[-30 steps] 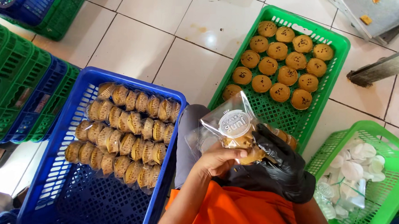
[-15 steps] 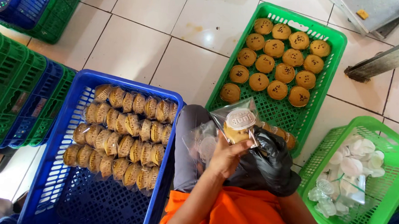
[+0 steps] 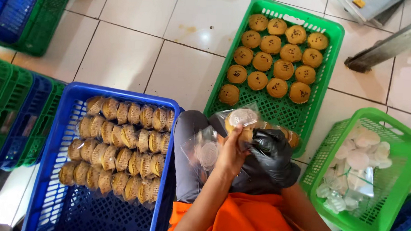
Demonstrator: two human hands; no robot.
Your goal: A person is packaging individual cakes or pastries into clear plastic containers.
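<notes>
Fingers [image 3: 235, 138] of the bare left hand [image 3: 230, 155] and black-gloved right hand [image 3: 271, 154] pinched a round brown cake in clear plastic wrapping [image 3: 240, 121], held between them above the green plastic crate [image 3: 328, 60].

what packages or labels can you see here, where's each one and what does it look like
Clear bag: held up by both hands, left hand bare, right hand in a black glove; a cake inside, round pale label.
Empty clear bags: on the lap beside the left hand, round pale labels.
Wrapped cakes: rows in the blue crate, clear wrap over golden brown.
Spare clear bags: piled in the small green basket, whitish.
</notes>
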